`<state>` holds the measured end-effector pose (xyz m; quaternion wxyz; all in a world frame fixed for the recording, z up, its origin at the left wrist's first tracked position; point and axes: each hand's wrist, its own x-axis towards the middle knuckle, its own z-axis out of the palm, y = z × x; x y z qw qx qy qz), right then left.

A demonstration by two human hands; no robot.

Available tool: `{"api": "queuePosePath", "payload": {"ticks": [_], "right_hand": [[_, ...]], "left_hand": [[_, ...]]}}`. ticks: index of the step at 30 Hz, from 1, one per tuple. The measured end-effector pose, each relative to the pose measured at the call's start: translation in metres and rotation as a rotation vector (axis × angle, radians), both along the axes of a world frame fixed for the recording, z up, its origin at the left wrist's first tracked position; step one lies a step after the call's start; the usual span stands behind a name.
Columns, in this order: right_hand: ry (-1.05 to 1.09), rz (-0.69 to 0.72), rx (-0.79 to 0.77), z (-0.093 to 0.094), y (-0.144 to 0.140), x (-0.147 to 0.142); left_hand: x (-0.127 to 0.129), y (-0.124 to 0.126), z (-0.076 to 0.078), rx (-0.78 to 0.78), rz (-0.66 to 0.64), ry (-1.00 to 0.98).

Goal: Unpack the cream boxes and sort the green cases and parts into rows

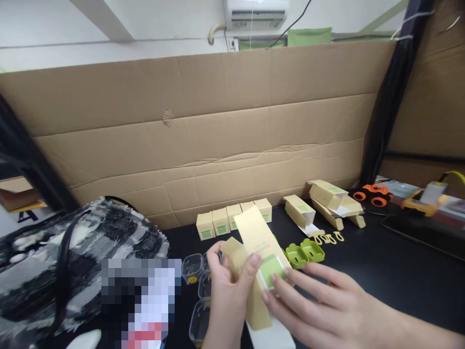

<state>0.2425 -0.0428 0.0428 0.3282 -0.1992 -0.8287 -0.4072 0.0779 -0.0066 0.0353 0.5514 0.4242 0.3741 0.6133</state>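
Both hands are on a pale yellow cardboard box (267, 242) with a green label, tilted in front of me with long flaps sticking out. My left hand (228, 291) grips its left side, thumb across the front. The fingers of my right hand (319, 303) press on the label and right edge; the right thumb is hidden. Just behind the box lies a green hinged case (305, 253), opened out. Clear plastic containers (192, 268) stand left of my left hand, partly covered by it. A row of closed yellow boxes (220, 222) stands farther back.
Unclosed yellow boxes (300, 211) lie at the back right, with several small yellow clips (329, 238) before them. An orange toy truck (374, 195) and a yellow toy vehicle (423, 198) are farther right. A grey-black fabric bag (83, 247) fills the left. A cardboard wall (218, 121) closes the back.
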Motion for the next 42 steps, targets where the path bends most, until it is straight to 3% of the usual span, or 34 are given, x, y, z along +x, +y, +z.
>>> {"api": "queuePosePath", "payload": {"ticks": [4, 7, 9, 12, 16, 22, 28, 31, 34, 37, 38, 40, 42], "right_hand": [[0.083, -0.113, -0.054, 0.008, 0.031, 0.039], [0.14, -0.272, -0.167, 0.019, 0.073, 0.085], [0.147, -0.353, -0.226, 0.021, 0.098, 0.115], [0.124, -0.482, -0.337, 0.012, 0.123, 0.147], [0.107, -0.622, -0.462, -0.008, 0.131, 0.161], [0.094, -0.694, -0.564, -0.013, 0.122, 0.157], [0.199, -0.658, -0.551, -0.002, 0.112, 0.154], [0.294, -0.591, -0.513, 0.007, 0.102, 0.142], [0.286, -0.41, -0.55, 0.014, 0.081, 0.108], [0.137, -0.143, -0.733, 0.014, 0.049, 0.061], [0.078, -0.02, -0.891, 0.012, 0.039, 0.046], [0.063, 0.073, -1.104, 0.006, 0.023, 0.024], [0.187, 0.122, -1.307, -0.004, 0.017, 0.011]], "left_hand": [[-0.005, -0.002, -0.004, 0.138, 0.016, 0.121], [-0.016, -0.006, -0.015, 0.347, -0.002, 0.469], [-0.022, -0.008, -0.025, 0.499, -0.109, 0.71], [-0.026, -0.007, -0.04, 0.657, -0.314, 0.953], [-0.025, -0.004, -0.057, 0.634, -0.397, 1.059], [-0.021, -0.005, -0.069, 0.473, -0.389, 0.864], [-0.016, -0.01, -0.067, 0.38, -0.332, 0.807], [-0.015, -0.012, -0.063, 0.297, -0.344, 0.806], [-0.015, -0.013, -0.062, 0.242, -0.364, 0.803], [-0.015, -0.014, -0.06, 0.21, -0.377, 0.765], [-0.015, -0.014, -0.058, 0.206, -0.379, 0.746], [-0.016, -0.016, -0.053, 0.208, -0.377, 0.717], [-0.016, -0.016, -0.044, 0.229, -0.345, 0.707]]}}
